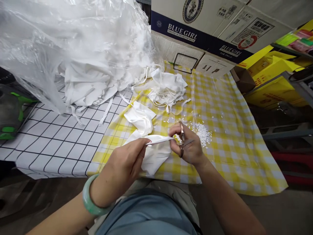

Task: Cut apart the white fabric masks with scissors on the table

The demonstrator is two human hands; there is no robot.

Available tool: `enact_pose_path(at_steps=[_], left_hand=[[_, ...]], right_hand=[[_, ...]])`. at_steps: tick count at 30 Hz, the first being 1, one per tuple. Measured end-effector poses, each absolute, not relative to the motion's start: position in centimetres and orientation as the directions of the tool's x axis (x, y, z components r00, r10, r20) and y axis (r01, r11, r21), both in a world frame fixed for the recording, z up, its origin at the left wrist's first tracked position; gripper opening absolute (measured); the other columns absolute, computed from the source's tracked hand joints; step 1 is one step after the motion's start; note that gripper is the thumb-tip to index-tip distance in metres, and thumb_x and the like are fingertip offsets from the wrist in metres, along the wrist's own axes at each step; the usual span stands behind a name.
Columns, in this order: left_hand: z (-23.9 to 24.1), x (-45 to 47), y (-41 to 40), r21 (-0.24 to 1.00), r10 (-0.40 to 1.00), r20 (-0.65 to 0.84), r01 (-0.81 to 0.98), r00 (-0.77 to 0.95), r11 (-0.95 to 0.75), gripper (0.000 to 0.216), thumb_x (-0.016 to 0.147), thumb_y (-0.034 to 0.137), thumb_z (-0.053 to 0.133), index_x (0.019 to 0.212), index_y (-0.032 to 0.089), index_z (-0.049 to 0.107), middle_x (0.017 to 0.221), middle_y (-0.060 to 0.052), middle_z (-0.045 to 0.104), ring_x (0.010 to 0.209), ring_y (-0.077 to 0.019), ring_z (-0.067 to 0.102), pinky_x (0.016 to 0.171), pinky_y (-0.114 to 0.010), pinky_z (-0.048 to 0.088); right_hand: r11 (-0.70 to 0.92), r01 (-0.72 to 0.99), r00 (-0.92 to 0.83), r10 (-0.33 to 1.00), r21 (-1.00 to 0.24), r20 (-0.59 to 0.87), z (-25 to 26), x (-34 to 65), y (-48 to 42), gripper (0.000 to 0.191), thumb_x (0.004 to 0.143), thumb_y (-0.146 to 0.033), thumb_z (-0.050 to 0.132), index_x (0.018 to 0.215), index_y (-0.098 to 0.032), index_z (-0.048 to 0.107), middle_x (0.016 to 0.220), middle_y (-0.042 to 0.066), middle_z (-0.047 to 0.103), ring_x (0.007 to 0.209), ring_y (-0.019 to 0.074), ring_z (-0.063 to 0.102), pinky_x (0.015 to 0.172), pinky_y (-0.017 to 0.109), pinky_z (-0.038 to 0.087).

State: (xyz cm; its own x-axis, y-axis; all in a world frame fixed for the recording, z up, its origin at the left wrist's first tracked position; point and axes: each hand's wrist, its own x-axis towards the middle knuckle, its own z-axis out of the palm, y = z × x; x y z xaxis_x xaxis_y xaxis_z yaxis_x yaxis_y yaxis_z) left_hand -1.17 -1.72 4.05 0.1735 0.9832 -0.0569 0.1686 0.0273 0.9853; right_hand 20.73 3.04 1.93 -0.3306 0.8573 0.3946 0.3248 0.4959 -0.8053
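Note:
My left hand (130, 156) pinches a narrow white strap that belongs to a white sewn fabric piece (155, 158), which hangs below it over the table's front part. The strap (160, 140) is stretched between both hands. A small pair of scissors (187, 142) with bronze-coloured handles sits in my right hand (190, 147), its blades partly hidden by the fingers. Thumb and forefinger of that hand also pinch the strap's right end. Just beyond, a folded white fabric piece (140, 118) lies on the cloth. Tiny white clippings (202, 134) are heaped beside my right hand.
A pile of white strapped pieces (167, 88) lies farther back. A big clear plastic bag (97, 36) of similar pieces fills the back left. Behind stands a beer carton (207, 32). Yellow bags (276, 75) are at the right. A checked yellow tablecloth (234, 153) covers the table's right part.

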Motion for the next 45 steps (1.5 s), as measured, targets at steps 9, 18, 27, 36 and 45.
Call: enact_pose_path(at_steps=[9, 18, 27, 36, 45], left_hand=[[2.1, 0.2, -2.8, 0.249, 0.51, -0.381, -0.445, 0.771, 0.86, 0.033, 0.081, 0.038, 0.061, 0.097, 0.01, 0.066, 0.084, -0.007, 0.062, 0.067, -0.014, 0.059, 0.071, -0.03, 0.051], [2.7, 0.7, -2.3, 0.314, 0.574, -0.385, -0.483, 0.722, 0.818, 0.013, 0.086, 0.023, 0.069, 0.088, 0.01, 0.068, 0.074, 0.0, 0.045, 0.055, -0.0036, 0.038, 0.048, -0.014, 0.03], [3.4, 0.3, -2.1, 0.996, 0.932, -0.091, 0.021, 0.35, 0.089, 0.021, 0.092, 0.03, 0.06, 0.087, 0.016, 0.075, 0.084, -0.004, 0.052, 0.082, -0.0147, 0.05, 0.076, -0.026, 0.041], [0.7, 2.7, -0.7, 0.961, 0.96, -0.065, -0.24, 0.273, 0.134, 0.027, 0.098, 0.031, 0.05, 0.081, 0.018, 0.066, 0.098, -0.004, 0.05, 0.075, -0.0116, 0.048, 0.068, -0.025, 0.04], [0.1, 4.7, -0.2, 0.998, 0.955, 0.035, -0.062, 0.294, -0.017, 0.027, 0.1, 0.023, 0.044, 0.078, 0.018, 0.059, 0.103, -0.005, 0.047, 0.102, -0.0178, 0.046, 0.088, -0.027, 0.039]], right_hand=[[0.63, 0.304, -0.247, 0.776, -0.714, 0.58, 0.9, 18.5, 1.9, 0.022, 0.075, -0.006, 0.061, 0.086, -0.025, 0.058, 0.078, 0.002, 0.065, 0.081, 0.0206, 0.067, 0.072, 0.037, 0.055], [0.637, 0.323, -0.214, 0.77, -0.7, 0.602, 1.5, 19.6, 1.1, 0.028, 0.076, -0.002, 0.059, 0.09, -0.026, 0.059, 0.085, 0.003, 0.066, 0.086, 0.021, 0.068, 0.076, 0.038, 0.055], [0.174, 0.242, -0.171, 0.976, -0.955, 0.134, 0.2, 18.9, -0.1, 0.013, 0.075, -0.015, 0.066, 0.083, -0.021, 0.059, 0.075, -0.002, 0.058, 0.066, 0.0125, 0.056, 0.063, 0.027, 0.046], [-0.163, 0.123, -0.302, 0.933, -0.979, -0.193, -0.6, 18.2, -2.1, 0.033, 0.078, -0.047, 0.073, 0.093, -0.021, 0.058, 0.089, 0.002, 0.06, 0.081, 0.016, 0.056, 0.076, 0.03, 0.047], [0.197, 0.765, -0.303, 0.95, -0.613, -0.072, 1.6, 22.9, -0.8, 0.046, 0.073, -0.059, 0.073, 0.064, -0.02, 0.05, 0.063, 0.0, 0.055, 0.068, 0.0164, 0.047, 0.07, 0.03, 0.035]])
